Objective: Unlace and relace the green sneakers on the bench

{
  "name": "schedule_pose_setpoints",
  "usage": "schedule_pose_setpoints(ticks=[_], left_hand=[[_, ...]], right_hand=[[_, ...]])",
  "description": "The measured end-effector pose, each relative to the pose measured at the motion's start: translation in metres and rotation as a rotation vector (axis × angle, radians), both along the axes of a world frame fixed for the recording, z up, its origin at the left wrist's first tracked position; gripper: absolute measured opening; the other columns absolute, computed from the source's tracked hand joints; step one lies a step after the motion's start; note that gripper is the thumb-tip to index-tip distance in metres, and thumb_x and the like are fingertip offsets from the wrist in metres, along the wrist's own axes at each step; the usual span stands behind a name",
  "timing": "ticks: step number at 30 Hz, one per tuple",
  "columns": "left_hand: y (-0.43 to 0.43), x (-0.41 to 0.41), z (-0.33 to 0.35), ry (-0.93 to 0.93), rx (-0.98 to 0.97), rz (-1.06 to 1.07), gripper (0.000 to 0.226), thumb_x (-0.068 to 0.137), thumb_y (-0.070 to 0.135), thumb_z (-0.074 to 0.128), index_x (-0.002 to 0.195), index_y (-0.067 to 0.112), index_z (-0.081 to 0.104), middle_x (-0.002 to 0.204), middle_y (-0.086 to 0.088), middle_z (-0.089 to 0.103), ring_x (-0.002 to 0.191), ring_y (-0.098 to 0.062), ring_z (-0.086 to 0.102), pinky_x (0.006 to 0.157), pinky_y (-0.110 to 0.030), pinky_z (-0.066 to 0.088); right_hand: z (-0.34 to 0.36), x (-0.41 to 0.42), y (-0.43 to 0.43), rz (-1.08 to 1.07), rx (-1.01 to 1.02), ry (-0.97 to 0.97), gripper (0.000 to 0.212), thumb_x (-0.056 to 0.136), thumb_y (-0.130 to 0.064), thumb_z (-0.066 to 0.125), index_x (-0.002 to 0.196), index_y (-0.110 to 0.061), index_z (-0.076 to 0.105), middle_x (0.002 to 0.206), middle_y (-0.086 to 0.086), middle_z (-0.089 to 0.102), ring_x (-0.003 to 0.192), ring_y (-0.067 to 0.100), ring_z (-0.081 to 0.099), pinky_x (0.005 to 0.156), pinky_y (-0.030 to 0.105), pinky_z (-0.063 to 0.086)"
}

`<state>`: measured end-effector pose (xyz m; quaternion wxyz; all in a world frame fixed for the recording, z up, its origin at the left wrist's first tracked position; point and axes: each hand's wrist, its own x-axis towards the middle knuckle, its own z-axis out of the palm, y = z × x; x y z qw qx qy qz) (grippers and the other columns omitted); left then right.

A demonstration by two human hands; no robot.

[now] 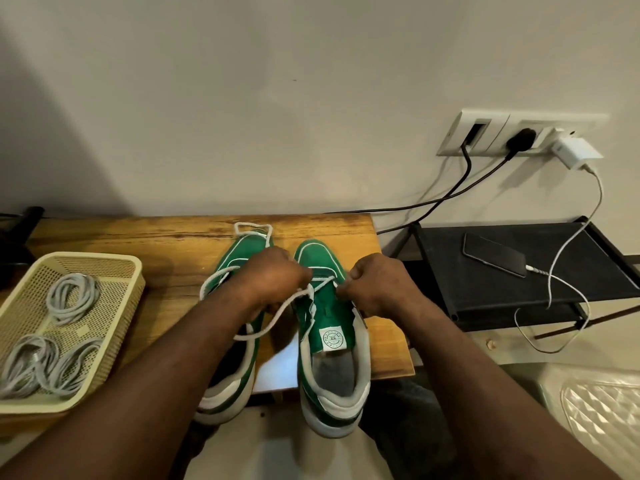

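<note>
Off-white wall [242, 98] behind; wooden bench [166, 244] set against it.

Item 1. Left sneaker [242, 251], green with white trim, toe to the wall, heel overhanging the near bench edge. A loose lace [251, 227] lies over its toe and loops onto the wood beyond.

Item 2. Right sneaker [318, 258], same colours, just beside the first and parallel to it, heel also past the near edge, its outer side close to the bench's right edge. Tongue label [332, 339]: white square with a round green emblem; lettering too small to read.

Item 3. White lace [277, 317], crossing at the lowest eyelets of the right sneaker, one strand sagging in a long loop across the left sneaker.

Item 4. Left hand [273, 275], fingers curled tight, pinching the lace at the inner eyelet row.

Item 5. Right hand [374, 285], fingers curled, thumb and forefinger pinching the other lace end at the outer eyelet row.

Item 6. Yellow perforated basket [86, 259] at the bench's left end, holding coiled grey cables [72, 299]; bare wood lies between it and the left sneaker.

Item 7. Black rack [554, 289] right of the bench, bearing a phone [495, 254] on a white cable [600, 188] from a charger [576, 152] in the socket plate [457, 133].
</note>
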<state>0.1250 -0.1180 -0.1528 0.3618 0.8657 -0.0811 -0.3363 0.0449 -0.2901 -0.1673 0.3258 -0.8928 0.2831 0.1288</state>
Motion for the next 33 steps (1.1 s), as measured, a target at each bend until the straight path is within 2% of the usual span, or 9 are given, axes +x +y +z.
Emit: schedule_pose_setpoints(ticks=[4, 8, 12, 15, 19, 23, 27, 31, 33], left_hand=[[0.003, 0.012, 0.016, 0.019, -0.5, 0.324, 0.023, 0.097, 0.007, 0.056, 0.107, 0.011, 0.076, 0.082, -0.002, 0.073, 0.053, -0.008, 0.044, 0.047, -0.024, 0.035], [0.006, 0.011, 0.046, -0.221, -0.725, 0.227, 0.024, 0.103, 0.008, 0.056, 0.107, 0.012, 0.079, 0.078, -0.009, 0.072, 0.049, -0.009, 0.038, 0.045, -0.019, 0.032], [0.004, -0.002, 0.057, -0.312, -0.739, -0.037, 0.026, 0.103, -0.002, 0.054, 0.116, 0.005, 0.075, 0.077, -0.021, 0.067, 0.051, 0.001, 0.052, 0.056, -0.01, 0.042], [-0.002, -0.007, 0.055, -0.312, -0.779, -0.116, 0.024, 0.101, -0.002, 0.056, 0.115, 0.003, 0.075, 0.071, -0.015, 0.066, 0.063, -0.007, 0.063, 0.069, -0.017, 0.051], [0.003, -0.007, 0.064, -0.305, -0.874, -0.045, 0.022, 0.103, 0.004, 0.054, 0.109, 0.002, 0.075, 0.068, -0.018, 0.061, 0.047, -0.004, 0.046, 0.05, -0.015, 0.037], [0.007, -0.004, 0.064, -0.337, -0.898, -0.01, 0.024, 0.104, -0.001, 0.052, 0.105, 0.001, 0.075, 0.066, -0.013, 0.061, 0.054, -0.006, 0.053, 0.057, -0.014, 0.042], [0.001, -0.004, 0.054, -0.354, -0.711, -0.079, 0.019, 0.102, 0.005, 0.061, 0.107, 0.012, 0.078, 0.068, -0.005, 0.067, 0.064, -0.008, 0.061, 0.068, -0.019, 0.049], [-0.002, -0.004, 0.053, -0.278, -0.671, -0.129, 0.014, 0.102, 0.006, 0.061, 0.102, 0.01, 0.074, 0.074, -0.017, 0.067, 0.061, -0.009, 0.055, 0.064, -0.021, 0.045], [-0.001, -0.003, 0.053, -0.234, -0.673, -0.141, 0.012, 0.102, 0.007, 0.062, 0.1, 0.01, 0.073, 0.078, -0.024, 0.066, 0.061, -0.012, 0.053, 0.066, -0.027, 0.045]], right_hand=[[-0.001, 0.001, 0.002, -0.002, -0.028, -0.007, 0.02, 0.083, -0.03, 0.081, 0.088, -0.013, 0.071, 0.087, 0.007, 0.076, 0.068, 0.021, 0.076, 0.065, 0.041, 0.067], [-0.001, 0.003, 0.005, 0.006, -0.079, -0.065, 0.022, 0.084, -0.038, 0.08, 0.095, -0.021, 0.071, 0.092, 0.002, 0.076, 0.076, 0.019, 0.075, 0.069, 0.04, 0.065], [0.031, 0.006, 0.016, 0.044, 0.09, -0.519, 0.032, 0.09, -0.042, 0.079, 0.12, -0.033, 0.074, 0.081, -0.011, 0.07, 0.074, -0.001, 0.065, 0.066, 0.025, 0.05], [0.043, 0.008, 0.025, 0.08, 0.203, -0.684, 0.005, 0.094, -0.025, 0.074, 0.096, -0.024, 0.078, 0.073, -0.004, 0.072, 0.068, 0.009, 0.067, 0.068, 0.044, 0.059], [0.027, 0.013, 0.005, -0.134, 0.056, -0.551, 0.024, 0.097, -0.034, 0.07, 0.077, -0.022, 0.077, 0.069, -0.002, 0.073, 0.064, 0.019, 0.067, 0.065, 0.042, 0.056], [0.021, 0.005, -0.011, -0.011, -0.1, -0.335, 0.027, 0.093, -0.04, 0.076, 0.118, -0.028, 0.077, 0.085, -0.009, 0.07, 0.073, 0.012, 0.064, 0.069, 0.032, 0.051], [0.04, 0.003, 0.001, 0.17, -0.003, -0.6, 0.045, 0.086, -0.039, 0.083, 0.129, -0.036, 0.069, 0.085, -0.009, 0.064, 0.07, 0.004, 0.057, 0.066, 0.031, 0.046], [0.044, 0.006, 0.008, 0.204, -0.054, -0.775, 0.064, 0.089, -0.029, 0.078, 0.148, -0.036, 0.052, 0.082, -0.011, 0.066, 0.065, 0.004, 0.062, 0.064, 0.026, 0.051], [0.043, 0.003, 0.007, 0.279, -0.076, -0.81, 0.053, 0.091, -0.026, 0.076, 0.142, -0.032, 0.062, 0.082, -0.012, 0.069, 0.064, 0.0, 0.061, 0.063, 0.024, 0.049]])
